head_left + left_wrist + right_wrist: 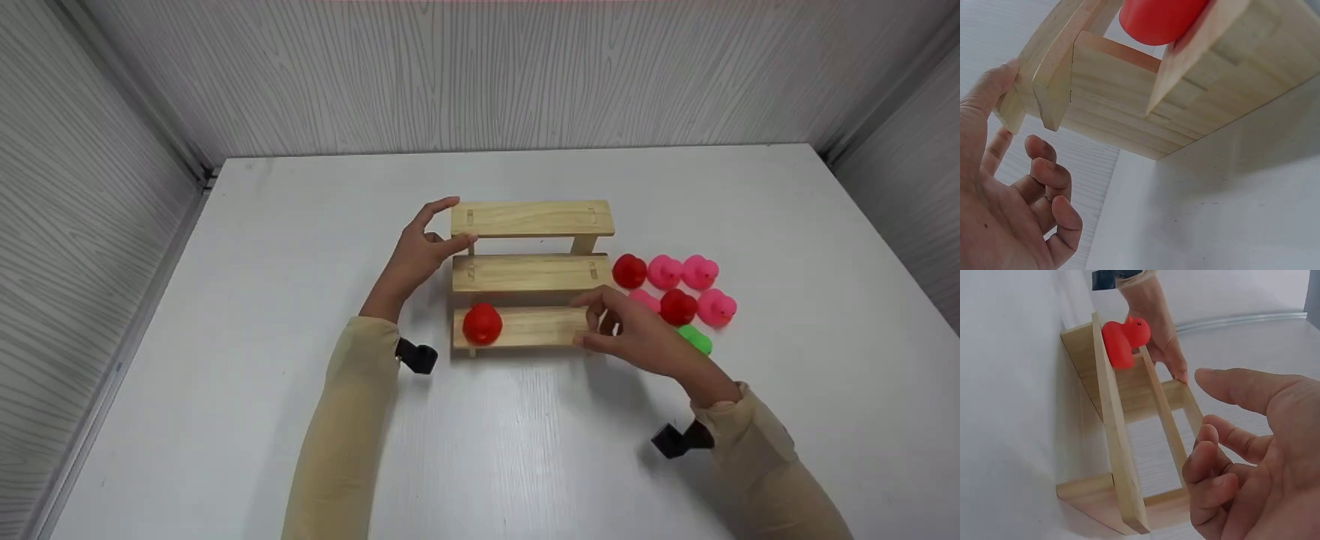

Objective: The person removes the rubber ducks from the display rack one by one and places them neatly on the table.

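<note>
A three-tier wooden shelf stands on the white table. My left hand pinches the left end of its top board between thumb and index finger; in the left wrist view the other fingers of that hand curl loosely beside the side panel. On the bottom board, toward the left, sits a red rubber duck, seen from the side in the right wrist view. Near the right end of that board hovers my right hand, loosely bent and holding nothing, with a gap between thumb and fingers.
Right of the shelf lies a group of rubber ducks: several pink ones, two red ones and a green one, some partly hidden by the right hand. Grey wood-grain panels enclose the table at the back and sides.
</note>
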Demonstrator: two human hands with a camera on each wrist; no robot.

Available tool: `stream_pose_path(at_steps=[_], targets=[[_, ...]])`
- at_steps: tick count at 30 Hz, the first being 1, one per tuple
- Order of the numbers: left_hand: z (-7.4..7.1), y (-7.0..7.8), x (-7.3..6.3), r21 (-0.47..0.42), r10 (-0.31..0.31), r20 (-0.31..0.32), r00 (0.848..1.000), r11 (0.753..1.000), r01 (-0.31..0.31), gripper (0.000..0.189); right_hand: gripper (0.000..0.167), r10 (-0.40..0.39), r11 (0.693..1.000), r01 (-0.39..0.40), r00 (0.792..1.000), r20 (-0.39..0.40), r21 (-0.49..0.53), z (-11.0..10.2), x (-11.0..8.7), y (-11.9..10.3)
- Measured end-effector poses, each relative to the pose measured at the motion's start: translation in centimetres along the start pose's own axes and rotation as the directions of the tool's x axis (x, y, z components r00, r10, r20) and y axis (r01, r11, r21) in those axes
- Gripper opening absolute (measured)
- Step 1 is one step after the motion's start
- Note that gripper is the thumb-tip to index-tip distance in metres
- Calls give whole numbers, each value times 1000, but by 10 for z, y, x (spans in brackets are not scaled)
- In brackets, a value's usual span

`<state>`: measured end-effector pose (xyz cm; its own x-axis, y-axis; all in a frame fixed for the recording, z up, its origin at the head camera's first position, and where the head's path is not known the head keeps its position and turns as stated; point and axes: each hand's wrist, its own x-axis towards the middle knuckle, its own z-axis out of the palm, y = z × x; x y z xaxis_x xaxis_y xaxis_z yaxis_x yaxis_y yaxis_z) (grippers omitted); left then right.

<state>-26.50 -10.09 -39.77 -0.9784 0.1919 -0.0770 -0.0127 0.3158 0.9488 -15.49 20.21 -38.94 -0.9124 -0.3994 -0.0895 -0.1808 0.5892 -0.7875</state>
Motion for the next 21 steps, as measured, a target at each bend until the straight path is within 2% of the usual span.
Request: stream_pose_path(at_steps=[11,21], targets=[[0,1,-1,-2,-3,-7,1000,1000,3,66,49,-40,995,41,999,-15,96,42,22,-15],[1,1,0,27,-19,-16,1000,999,20,67,50,-57,991,58,998,-14,121,67,33,-25]])
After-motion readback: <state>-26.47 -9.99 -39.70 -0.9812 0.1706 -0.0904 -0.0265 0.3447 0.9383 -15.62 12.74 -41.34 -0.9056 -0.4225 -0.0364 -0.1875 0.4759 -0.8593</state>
